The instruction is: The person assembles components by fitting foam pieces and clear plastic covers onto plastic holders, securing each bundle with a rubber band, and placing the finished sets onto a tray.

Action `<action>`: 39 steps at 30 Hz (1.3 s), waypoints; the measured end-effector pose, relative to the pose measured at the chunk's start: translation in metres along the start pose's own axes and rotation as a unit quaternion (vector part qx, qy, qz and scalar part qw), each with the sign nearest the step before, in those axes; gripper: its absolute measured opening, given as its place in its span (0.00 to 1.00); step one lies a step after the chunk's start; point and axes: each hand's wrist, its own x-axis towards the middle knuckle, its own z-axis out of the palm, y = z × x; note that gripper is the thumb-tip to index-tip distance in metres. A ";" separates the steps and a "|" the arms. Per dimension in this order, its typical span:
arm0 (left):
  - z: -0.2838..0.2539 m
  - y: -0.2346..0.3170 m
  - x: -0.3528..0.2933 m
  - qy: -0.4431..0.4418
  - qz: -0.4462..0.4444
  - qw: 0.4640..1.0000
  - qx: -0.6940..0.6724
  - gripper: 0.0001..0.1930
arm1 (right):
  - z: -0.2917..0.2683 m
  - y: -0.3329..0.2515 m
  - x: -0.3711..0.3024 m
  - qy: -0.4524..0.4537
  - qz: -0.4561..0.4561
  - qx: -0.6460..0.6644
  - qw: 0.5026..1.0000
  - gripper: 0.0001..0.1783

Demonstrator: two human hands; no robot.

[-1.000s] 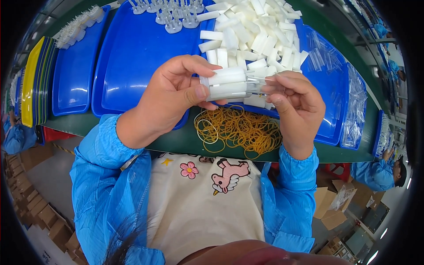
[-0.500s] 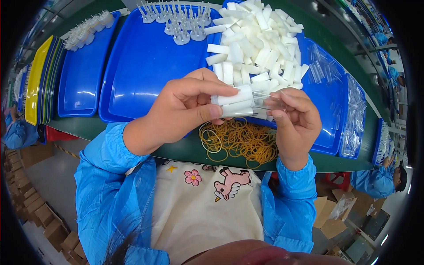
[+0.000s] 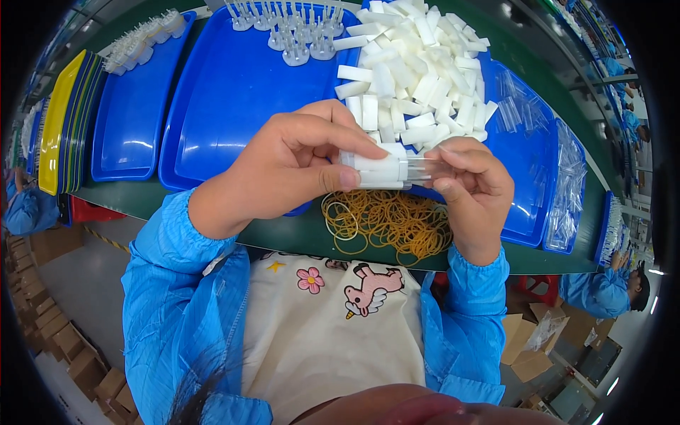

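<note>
My left hand (image 3: 297, 152) is closed round a bundle of white foam blocks (image 3: 381, 170), lying sideways above the near edge of the table. A clear plastic end piece on the bundle is partly hidden by my fingers. From its right end stick out thin clear tubes (image 3: 422, 168), and my right hand (image 3: 476, 185) pinches their outer ends between thumb and fingers. How many tubes there are cannot be made out. Just beyond my hands is a big heap of white foam blocks (image 3: 425, 78). Below them lies a tangle of tan rubber bands (image 3: 389, 219) on the green table.
A large blue tray (image 3: 219, 106) holds clear pronged holders (image 3: 301, 35) at its far end. Left of it are another blue tray (image 3: 131, 127) and stacked trays (image 3: 60, 127). Clear tubes fill a blue tray (image 3: 567, 184) at right. A co-worker (image 3: 602, 287) sits beyond it.
The bundle has turned slightly and now lies more level, its clear tubes more in line with the foam. Both hands keep their grip.
</note>
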 end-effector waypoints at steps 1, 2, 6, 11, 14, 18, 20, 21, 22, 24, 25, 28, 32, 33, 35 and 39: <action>0.000 -0.001 0.000 0.001 0.000 1.000 -0.001 0.14 | -0.001 0.000 0.001 -0.001 0.001 0.000 1.000 0.17; -0.001 -0.002 -0.001 0.006 -0.010 1.000 -0.025 0.14 | -0.003 0.001 0.003 -0.011 -0.017 -0.018 1.000 0.17; 0.003 -0.010 0.001 -0.003 -0.020 0.997 -0.075 0.17 | 0.006 0.002 0.004 -0.036 -0.039 -0.073 0.996 0.18; 0.008 -0.012 -0.001 -0.005 -0.026 0.991 -0.128 0.20 | 0.018 0.001 0.000 0.001 -0.059 -0.086 0.995 0.19; 0.008 -0.010 0.000 0.002 -0.020 0.989 -0.149 0.20 | 0.020 0.006 -0.005 0.043 -0.069 -0.085 0.993 0.19; 0.010 -0.016 -0.001 0.016 0.025 0.988 -0.149 0.18 | 0.031 0.007 -0.008 0.071 -0.107 -0.081 0.988 0.20; 0.012 -0.023 -0.001 0.015 0.047 0.983 -0.175 0.17 | 0.042 0.012 -0.006 0.086 -0.117 -0.047 0.988 0.20; 0.012 -0.025 0.000 0.012 0.072 0.977 -0.200 0.16 | 0.046 0.015 -0.004 0.101 -0.129 -0.015 0.986 0.21; 0.012 -0.026 0.000 0.016 0.072 0.977 -0.199 0.16 | 0.047 0.017 -0.003 0.099 -0.127 -0.013 0.987 0.21; 0.014 -0.029 0.000 0.023 0.075 0.977 -0.196 0.16 | 0.049 0.020 -0.001 0.088 -0.123 0.017 0.988 0.22; 0.015 -0.030 0.001 0.026 0.076 0.977 -0.197 0.16 | 0.050 0.021 -0.001 0.085 -0.121 0.018 0.989 0.22; 0.015 -0.029 0.002 0.019 0.081 0.976 -0.202 0.16 | 0.055 0.022 -0.004 0.065 -0.094 0.037 0.993 0.23; 0.012 -0.025 0.004 0.001 0.092 0.984 -0.152 0.16 | 0.057 0.022 -0.004 0.064 -0.091 0.064 0.992 0.24; 0.010 -0.025 0.004 0.013 0.104 0.987 -0.122 0.16 | 0.055 0.023 0.000 0.052 -0.092 0.073 0.992 0.24; 0.011 -0.028 0.002 0.001 0.113 0.986 -0.119 0.14 | 0.040 0.014 0.003 0.021 -0.034 0.052 0.998 0.23; 0.012 -0.020 -0.002 0.082 0.036 0.977 -0.195 0.14 | -0.040 -0.026 0.042 0.072 -0.160 -0.386 0.906 0.20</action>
